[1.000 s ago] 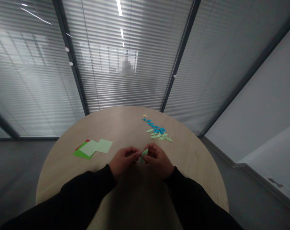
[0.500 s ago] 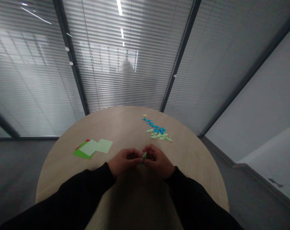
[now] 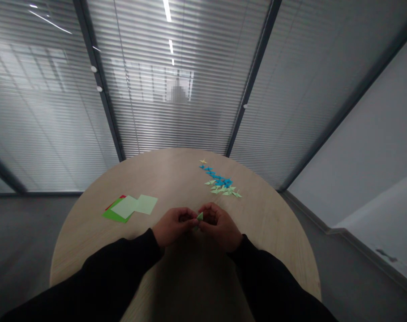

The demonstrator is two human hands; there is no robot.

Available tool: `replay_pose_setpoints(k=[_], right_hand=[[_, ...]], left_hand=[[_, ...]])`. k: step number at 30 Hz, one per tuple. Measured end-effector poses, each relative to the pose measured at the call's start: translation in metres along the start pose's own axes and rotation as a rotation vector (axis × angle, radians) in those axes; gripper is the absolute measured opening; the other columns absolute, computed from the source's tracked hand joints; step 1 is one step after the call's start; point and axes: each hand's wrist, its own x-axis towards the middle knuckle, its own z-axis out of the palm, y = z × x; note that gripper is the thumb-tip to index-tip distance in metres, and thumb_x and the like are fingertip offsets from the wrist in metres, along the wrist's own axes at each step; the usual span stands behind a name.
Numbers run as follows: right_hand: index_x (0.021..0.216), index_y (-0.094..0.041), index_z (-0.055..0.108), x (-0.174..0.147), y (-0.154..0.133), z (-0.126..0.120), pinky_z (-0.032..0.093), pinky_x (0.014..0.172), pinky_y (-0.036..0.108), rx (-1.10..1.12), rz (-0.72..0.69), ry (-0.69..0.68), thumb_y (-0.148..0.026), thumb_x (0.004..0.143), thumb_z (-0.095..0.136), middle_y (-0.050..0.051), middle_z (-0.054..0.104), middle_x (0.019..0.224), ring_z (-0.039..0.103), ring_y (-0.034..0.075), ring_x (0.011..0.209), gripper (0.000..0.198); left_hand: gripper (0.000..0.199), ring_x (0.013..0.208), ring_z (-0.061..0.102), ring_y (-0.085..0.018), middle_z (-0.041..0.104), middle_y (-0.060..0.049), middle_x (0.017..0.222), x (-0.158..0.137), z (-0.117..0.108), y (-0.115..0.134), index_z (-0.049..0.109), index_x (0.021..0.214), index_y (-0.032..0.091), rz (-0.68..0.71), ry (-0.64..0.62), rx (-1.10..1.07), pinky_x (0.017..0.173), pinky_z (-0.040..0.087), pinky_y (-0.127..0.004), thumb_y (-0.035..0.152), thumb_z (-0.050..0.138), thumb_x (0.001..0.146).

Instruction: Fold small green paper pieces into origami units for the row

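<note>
Between my fingertips is a small piece of folded light green paper (image 3: 199,216), its pointed top showing above the thumbs. My left hand (image 3: 175,225) pinches it from the left, thumb and fingers closed. From the other side my right hand (image 3: 220,226) pinches the same paper, its fingers curled. Most of the folded piece is hidden behind the fingers. Both hands are low over the near middle of the round table.
Left of my hands lie flat light green paper sheets (image 3: 147,204), a brighter green sheet (image 3: 115,214) and a red edge. Beyond my right hand are folded light green paper shapes (image 3: 223,190), blue ones (image 3: 219,179) and a yellow one (image 3: 203,161) on the wooden table (image 3: 169,170).
My right hand has shifted slightly left, towards my left hand. The tip of the folded paper has also moved a little left and turned.
</note>
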Motion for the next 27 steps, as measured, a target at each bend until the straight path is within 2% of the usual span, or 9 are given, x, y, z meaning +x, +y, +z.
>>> replay_pose_setpoints(k=[6,11,17,22,27], right_hand=[[0.099,-0.02,0.054,0.0,-0.004,-0.005,0.049,0.066,0.027,-0.003,-0.025,-0.024,-0.023,0.069,0.076,-0.001,0.064,0.084,0.063,0.013,0.073,0.037],[0.102,-0.021,0.056,0.001,-0.004,-0.008,0.052,0.071,0.03,0.057,0.006,-0.057,-0.021,0.068,0.076,0.001,0.066,0.088,0.065,0.015,0.078,0.04],[0.1,-0.02,0.057,0.003,0.0,-0.008,0.049,0.063,0.027,0.077,0.024,-0.023,-0.022,0.072,0.071,-0.001,0.064,0.082,0.061,0.011,0.066,0.031],[0.097,-0.019,0.057,0.002,0.0,-0.006,0.047,0.065,0.028,-0.014,0.008,0.025,-0.027,0.074,0.071,-0.001,0.064,0.079,0.061,0.013,0.069,0.029],[0.095,-0.019,0.056,0.001,-0.003,-0.002,0.046,0.069,0.03,-0.061,-0.005,0.053,-0.029,0.073,0.07,0.0,0.064,0.081,0.061,0.014,0.073,0.028]], left_hand=[[0.039,0.063,0.057,-0.013,0.067,-0.004,0.073,-0.002,-0.002,0.004,0.066,0.086,0.013,-0.012,-0.02,-0.037,0.06,0.041,-0.025,0.049,0.073,0.072],[0.041,0.065,0.058,-0.015,0.067,-0.005,0.074,-0.002,-0.004,0.002,0.067,0.086,0.013,-0.021,0.021,0.034,0.061,0.042,-0.025,0.052,0.071,0.073],[0.039,0.064,0.057,-0.014,0.067,-0.004,0.074,0.0,-0.004,-0.004,0.066,0.088,0.013,-0.007,0.013,0.061,0.06,0.041,-0.025,0.05,0.068,0.076],[0.038,0.063,0.056,-0.014,0.065,-0.004,0.073,-0.002,-0.001,0.002,0.065,0.088,0.013,0.011,0.045,0.131,0.059,0.04,-0.026,0.05,0.063,0.08],[0.037,0.06,0.053,-0.014,0.063,-0.002,0.067,-0.004,0.002,0.008,0.065,0.08,0.014,0.017,0.069,0.218,0.057,0.039,-0.026,0.05,0.06,0.081]])
